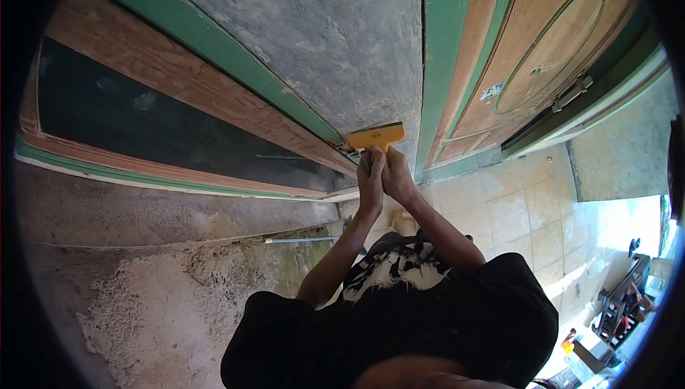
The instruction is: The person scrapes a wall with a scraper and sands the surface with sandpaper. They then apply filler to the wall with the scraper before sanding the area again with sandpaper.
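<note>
Between the two green frames, a yellow wide-bladed scraper (pixel 378 136) lies with its dark blade edge at the grey wall (pixel 335 39). Both of my hands are closed together around its handle, which is mostly hidden by the fingers. My left hand (pixel 369 175) wraps it from the left, and my right hand (pixel 397 173) grips from the right, pressed against the left one. The blade's left end is close to the green window frame (pixel 285 100).
A dark glass window (pixel 164 118) in a wooden frame is at left. To the right is a wooden door (pixel 535 54) with green trim and a metal latch (pixel 573 93). Rough wall (pixel 171 303) lies lower left. Tiled floor (pixel 506 211) and cluttered furniture (pixel 624 303) appear lower right.
</note>
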`<state>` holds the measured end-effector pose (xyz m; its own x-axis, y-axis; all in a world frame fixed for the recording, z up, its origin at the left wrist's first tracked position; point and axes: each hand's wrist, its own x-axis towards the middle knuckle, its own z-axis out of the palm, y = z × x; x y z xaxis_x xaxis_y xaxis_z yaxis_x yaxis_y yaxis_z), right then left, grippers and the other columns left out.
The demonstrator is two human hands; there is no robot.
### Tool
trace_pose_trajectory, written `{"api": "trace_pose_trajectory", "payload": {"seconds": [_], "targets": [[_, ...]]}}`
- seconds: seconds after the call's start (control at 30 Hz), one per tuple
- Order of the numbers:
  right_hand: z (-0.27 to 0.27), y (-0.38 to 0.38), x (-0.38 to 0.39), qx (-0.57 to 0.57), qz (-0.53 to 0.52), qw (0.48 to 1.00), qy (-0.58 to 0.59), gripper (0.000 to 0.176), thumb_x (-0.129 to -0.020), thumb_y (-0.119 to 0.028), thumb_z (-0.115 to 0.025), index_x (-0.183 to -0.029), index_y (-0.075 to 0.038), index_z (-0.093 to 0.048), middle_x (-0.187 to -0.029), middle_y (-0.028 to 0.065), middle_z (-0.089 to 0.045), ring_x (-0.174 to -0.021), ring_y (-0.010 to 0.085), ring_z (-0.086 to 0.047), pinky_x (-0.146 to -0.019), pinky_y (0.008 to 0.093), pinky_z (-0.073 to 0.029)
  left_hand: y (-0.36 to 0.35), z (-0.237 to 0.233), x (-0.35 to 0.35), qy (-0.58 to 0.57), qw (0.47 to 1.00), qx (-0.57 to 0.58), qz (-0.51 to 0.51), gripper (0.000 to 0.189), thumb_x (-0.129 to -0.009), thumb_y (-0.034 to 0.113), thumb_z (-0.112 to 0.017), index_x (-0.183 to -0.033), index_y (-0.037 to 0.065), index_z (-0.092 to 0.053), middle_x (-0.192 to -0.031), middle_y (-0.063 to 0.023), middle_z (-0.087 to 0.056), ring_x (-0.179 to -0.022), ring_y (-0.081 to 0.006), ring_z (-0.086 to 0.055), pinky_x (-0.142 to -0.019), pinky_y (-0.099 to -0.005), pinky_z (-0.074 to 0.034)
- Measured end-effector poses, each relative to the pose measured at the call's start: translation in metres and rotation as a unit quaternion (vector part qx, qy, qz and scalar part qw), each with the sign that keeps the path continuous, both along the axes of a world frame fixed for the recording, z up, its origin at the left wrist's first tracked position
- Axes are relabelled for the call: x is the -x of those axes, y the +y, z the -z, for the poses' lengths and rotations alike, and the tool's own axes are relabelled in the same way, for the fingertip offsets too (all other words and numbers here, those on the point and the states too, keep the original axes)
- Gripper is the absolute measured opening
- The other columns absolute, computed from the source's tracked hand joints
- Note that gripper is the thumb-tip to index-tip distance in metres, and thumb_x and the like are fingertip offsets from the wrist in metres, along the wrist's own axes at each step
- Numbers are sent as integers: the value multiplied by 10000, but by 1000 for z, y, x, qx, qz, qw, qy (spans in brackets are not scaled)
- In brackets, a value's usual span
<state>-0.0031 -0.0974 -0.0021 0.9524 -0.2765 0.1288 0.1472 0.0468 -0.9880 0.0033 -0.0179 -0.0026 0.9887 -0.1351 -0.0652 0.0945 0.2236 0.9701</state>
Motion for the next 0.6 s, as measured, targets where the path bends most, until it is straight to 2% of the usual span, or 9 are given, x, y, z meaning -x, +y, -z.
{"api": "trace_pose_trajectory", "payload": {"seconds": [0.13, 0.23, 0.3, 0.33, 0.4, 0.53, 0.6], "targets": [[3, 3, -1, 6, 2, 1000, 19, 359, -994, -256, -511, -878, 80, -558, -667, 151, -609, -660, 116, -555, -560, 332, -468, 2, -3, 0, 0, 1000, -5, 1, 341, -974, 319, -563, -1051, -12, -542, -977, -85, -553, -918, -142, -539, -807, -288, -456], [-3, 6, 0, -23, 14, 1000, -15, 353, -991, -250, -514, -868, 78, -557, -654, 158, -603, -644, 120, -550, -550, 338, -465, 4, -3, 0, -7, 999, -30, -15, 349, -981, 327, -554, -1047, -15, -541, -969, -83, -551, -911, -147, -541, -801, -290, -458], [-4, 5, 1, -15, 15, 1000, 5, 360, -988, -253, -521, -868, 83, -562, -634, 155, -590, -634, 125, -550, -551, 341, -466, 7, -3, 1, 8, 999, -30, 40, 426, -1004, 378, -490, -1206, 4, -507, -1098, -80, -517, -1049, -139, -498, -901, -276, -413], [-3, 6, 1, -14, 13, 1000, 5, 360, -988, -253, -521, -868, 83, -562, -634, 155, -590, -634, 125, -550, -551, 341, -466, 6, -1, 2, 9, 999, -29, 38, 426, -1004, 378, -490, -1206, 4, -507, -1098, -80, -517, -1049, -139, -498, -901, -276, -413], [-2, 5, 2, 41, 35, 998, 9, 362, -987, -253, -522, -872, 86, -571, -618, 147, -575, -631, 127, -543, -556, 338, -465, 3, 1, 3, 16, 999, 25, 19, 440, -1008, 382, -478, -1225, 0, -497, -1125, -86, -520, -1076, -146, -503, -909, -281, -420], [-15, -4, 3, 88, 24, 995, 33, 387, -986, -279, -527, -882, 90, -578, -618, 136, -574, -629, 123, -530, -556, 339, -460, -7, -6, 8, 32, 998, 48, -17, 442, -1010, 392, -467, -1226, 7, -500, -1130, -93, -532, -1076, -156, -524, -896, -287, -440], [-25, -6, 3, -34, -55, 996, 58, 427, -1011, -348, -482, -829, 32, -555, -660, 19, -538, -598, 66, -481, -502, 263, -409, -5, -13, 9, -13, 999, 15, -29, 414, -978, 374, -550, -1121, -13, -522, -1002, -70, -546, -896, -109, -541, -710, -244, -465]]}}
